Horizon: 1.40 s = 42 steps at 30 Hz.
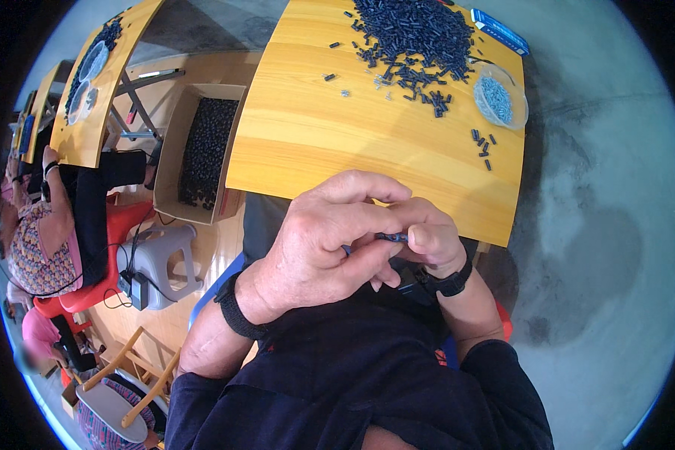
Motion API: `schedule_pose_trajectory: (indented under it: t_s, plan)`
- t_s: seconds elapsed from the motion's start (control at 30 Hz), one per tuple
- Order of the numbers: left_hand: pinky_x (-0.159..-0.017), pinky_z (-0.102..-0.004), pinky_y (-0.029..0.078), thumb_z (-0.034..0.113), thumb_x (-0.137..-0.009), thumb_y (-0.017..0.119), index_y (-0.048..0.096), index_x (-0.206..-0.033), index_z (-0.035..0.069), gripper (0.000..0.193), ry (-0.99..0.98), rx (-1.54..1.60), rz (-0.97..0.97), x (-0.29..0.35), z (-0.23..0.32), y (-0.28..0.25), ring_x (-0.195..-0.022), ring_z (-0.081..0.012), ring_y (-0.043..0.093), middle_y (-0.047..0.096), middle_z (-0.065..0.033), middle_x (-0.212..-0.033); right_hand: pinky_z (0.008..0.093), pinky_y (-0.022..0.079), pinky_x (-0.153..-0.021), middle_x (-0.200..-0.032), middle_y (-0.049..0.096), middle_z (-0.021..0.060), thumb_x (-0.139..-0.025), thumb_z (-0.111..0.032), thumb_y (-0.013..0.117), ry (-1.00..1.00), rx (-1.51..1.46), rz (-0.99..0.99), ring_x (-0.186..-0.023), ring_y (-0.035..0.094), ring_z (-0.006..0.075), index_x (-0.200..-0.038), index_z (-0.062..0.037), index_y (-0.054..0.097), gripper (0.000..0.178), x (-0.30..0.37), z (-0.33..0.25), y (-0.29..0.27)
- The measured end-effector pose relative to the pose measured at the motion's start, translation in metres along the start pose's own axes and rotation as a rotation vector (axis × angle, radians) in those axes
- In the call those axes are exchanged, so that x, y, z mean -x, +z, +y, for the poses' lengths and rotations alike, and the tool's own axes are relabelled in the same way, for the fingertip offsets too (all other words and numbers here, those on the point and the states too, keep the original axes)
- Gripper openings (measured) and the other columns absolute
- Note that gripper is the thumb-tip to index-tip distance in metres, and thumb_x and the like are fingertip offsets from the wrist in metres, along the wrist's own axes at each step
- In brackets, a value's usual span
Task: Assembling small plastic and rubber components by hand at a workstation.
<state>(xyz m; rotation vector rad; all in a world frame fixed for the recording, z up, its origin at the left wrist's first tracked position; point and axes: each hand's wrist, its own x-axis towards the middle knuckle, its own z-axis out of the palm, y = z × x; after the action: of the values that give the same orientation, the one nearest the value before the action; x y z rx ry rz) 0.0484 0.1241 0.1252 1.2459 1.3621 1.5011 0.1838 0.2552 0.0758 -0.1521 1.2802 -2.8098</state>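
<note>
Finding: my right hand (435, 244) is pinched on a small dark piece (391, 237), located between both hands, in front of my dark shirt (337, 375). My left hand (326, 236) meets it there; whether its fingers grip, I cannot tell. Risk, in my judgement: a slack pinch could drop the piece off the near side of the table (300, 142), and dark clothing would hide it.

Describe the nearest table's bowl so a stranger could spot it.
Find the large yellow table. At its right edge, just below the blue box, sits a clear round bowl. Pale blue pieces inside distinguish it from the dark pile nearby.
</note>
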Motion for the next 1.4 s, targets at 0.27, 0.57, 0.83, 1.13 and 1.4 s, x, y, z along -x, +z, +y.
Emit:
schedule_pose_trajectory:
  t_s: [0.27,0.57,0.83,1.13,1.4]
  plan:
    - [-0.067,-0.0267,0.054,-0.005,-0.079,0.068,0.067,-0.089,-0.003,0.011,0.019,0.023,0.006,0.001,-0.005,0.001,-0.083,-0.0191,0.068,0.058,-0.0180,-0.114,0.0266,0.047,-0.055,-0.071,0.058,0.0091,-0.092,-0.047,0.053,-0.006,0.001,0.054,-0.058,0.056,0.0151,-0.111,0.0090,0.060,0.060,0.001,0.001,0.000]
    - [-0.075,-0.0318,0.056,-0.002,-0.080,0.069,0.068,-0.088,-0.002,0.008,0.008,-0.020,-0.054,-0.001,-0.002,-0.003,-0.093,-0.0249,0.068,0.058,-0.0183,-0.115,0.0246,0.045,-0.054,-0.072,0.058,0.0066,-0.093,-0.042,0.054,-0.002,0.120,0.051,-0.059,0.056,0.0141,-0.091,0.0017,0.061,0.044,0.001,-0.004,-0.001]
    - [-0.098,-0.0438,0.046,-0.001,-0.074,0.073,0.070,-0.088,0.000,0.014,0.067,-0.063,-0.053,-0.005,-0.005,-0.003,-0.119,-0.0354,0.055,0.059,-0.0147,-0.118,0.0237,0.042,-0.051,-0.068,0.054,0.0039,-0.086,-0.028,0.055,0.052,0.137,0.026,-0.056,0.054,0.0123,-0.089,0.0008,0.060,0.030,-0.001,-0.006,-0.004]
    - [-0.102,-0.0477,0.042,-0.005,-0.071,0.072,0.070,-0.086,-0.001,0.015,0.066,-0.007,-0.085,-0.005,-0.007,-0.003,-0.121,-0.0378,0.053,0.063,-0.0148,-0.113,0.0238,0.041,-0.049,-0.066,0.052,0.0022,-0.087,-0.022,0.051,0.067,0.145,0.046,-0.055,0.051,0.0108,-0.091,-0.0006,0.060,0.023,0.000,-0.006,0.002]
    - [-0.082,-0.0345,0.054,-0.014,-0.074,0.058,0.066,-0.085,-0.004,0.017,-0.087,0.104,-0.096,-0.005,-0.012,-0.002,-0.109,-0.0342,0.062,0.064,-0.0191,-0.108,0.0258,0.046,-0.051,-0.064,0.052,0.0025,-0.088,-0.021,0.046,0.141,0.204,0.298,-0.055,0.052,0.0108,-0.090,-0.0005,0.058,0.024,-0.004,-0.003,0.024]
